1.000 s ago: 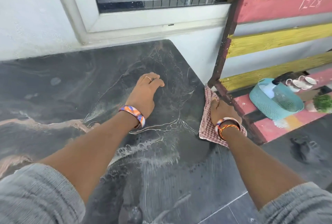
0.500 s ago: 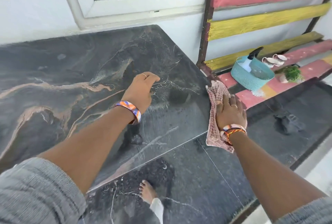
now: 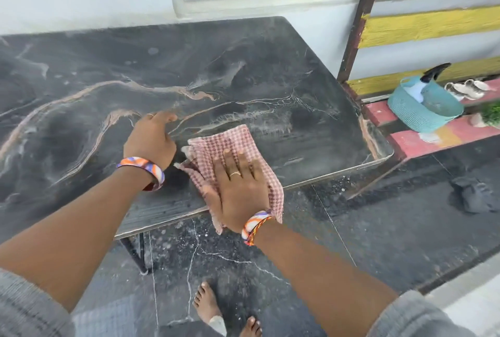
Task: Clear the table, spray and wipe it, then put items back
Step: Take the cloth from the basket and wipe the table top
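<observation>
Dark marble-patterned tabletop (image 3: 243,71) with orange and white veins, set against a white wall under a window; streaky film across the surface. Pink-and-white checked woven cloth (image 3: 230,144) lies crumpled at the near edge, its near part hanging over. Right hand (image 3: 240,190) flat and spread on the cloth, pressing it. Left hand (image 3: 150,141) just left of the cloth, fingers loosely curled on the tabletop, holding nothing. Teal plastic basket (image 3: 416,117) on the striped bench far right.
</observation>
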The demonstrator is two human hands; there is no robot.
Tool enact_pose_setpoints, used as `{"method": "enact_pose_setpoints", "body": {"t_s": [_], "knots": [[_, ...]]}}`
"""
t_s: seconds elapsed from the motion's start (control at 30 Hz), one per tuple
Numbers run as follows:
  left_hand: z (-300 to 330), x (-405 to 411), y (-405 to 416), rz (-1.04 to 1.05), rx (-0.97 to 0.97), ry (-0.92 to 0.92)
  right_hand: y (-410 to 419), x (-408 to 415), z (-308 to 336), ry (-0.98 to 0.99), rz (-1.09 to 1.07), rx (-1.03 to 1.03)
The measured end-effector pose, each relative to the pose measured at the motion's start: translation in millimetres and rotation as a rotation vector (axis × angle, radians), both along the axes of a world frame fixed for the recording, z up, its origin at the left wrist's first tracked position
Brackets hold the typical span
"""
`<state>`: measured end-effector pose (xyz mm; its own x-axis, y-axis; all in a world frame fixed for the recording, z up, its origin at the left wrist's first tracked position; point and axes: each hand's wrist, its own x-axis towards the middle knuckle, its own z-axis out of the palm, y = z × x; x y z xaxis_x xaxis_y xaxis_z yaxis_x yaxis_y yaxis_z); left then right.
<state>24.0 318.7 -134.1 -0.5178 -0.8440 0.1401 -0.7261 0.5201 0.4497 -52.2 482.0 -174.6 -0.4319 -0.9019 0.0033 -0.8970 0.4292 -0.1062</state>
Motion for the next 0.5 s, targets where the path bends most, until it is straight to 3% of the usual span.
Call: {"method": "enact_pose_setpoints", "body": {"t_s": [0.1, 0.27, 0.5], "knots": [[0, 8, -13, 0.030, 0.000, -0.044, -10, 19, 0, 0.065, 0.190, 0.137], [1, -15, 1, -0.055, 0.026, -0.064, 3, -13, -7, 0.206, 0.390, 0.160], [-3, -51, 47, -0.303, -0.049, -0.100, 83, -145, -3, 0.229, 0.144, 0.228]]}}
